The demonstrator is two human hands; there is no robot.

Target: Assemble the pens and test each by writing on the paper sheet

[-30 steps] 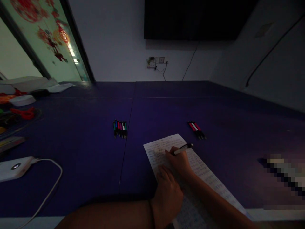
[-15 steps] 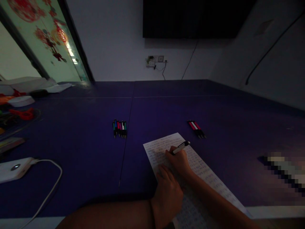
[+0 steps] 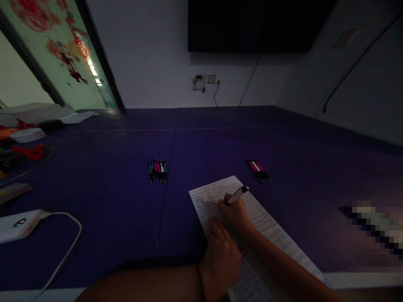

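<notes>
My right hand [image 3: 235, 213] is closed around a white and black pen [image 3: 238, 194], which leans up and to the right over a long sheet of paper [image 3: 267, 218]. Rows of handwriting cover the sheet. The pen's tip is hidden by my fingers. Below it, my left hand [image 3: 222, 254] lies on the paper's left edge, fingers extended, holding nothing. Beyond the sheet to the right are several pens [image 3: 258, 170] side by side, pink and white with black ends. Another row of several pens [image 3: 158, 171], in mixed colours, lies farther left.
A white power bank [image 3: 20, 225] with a white cable [image 3: 74, 247] sits at the left on the purple table [image 3: 119, 184]. Red-handled scissors [image 3: 30, 151] and a white roll [image 3: 28, 135] lie behind it. A blurred-out object [image 3: 374, 222] is at the right edge.
The view has shifted very slightly. My right hand and the pen stay at nearly the same spot on the sheet, and my left hand remains on the paper.
</notes>
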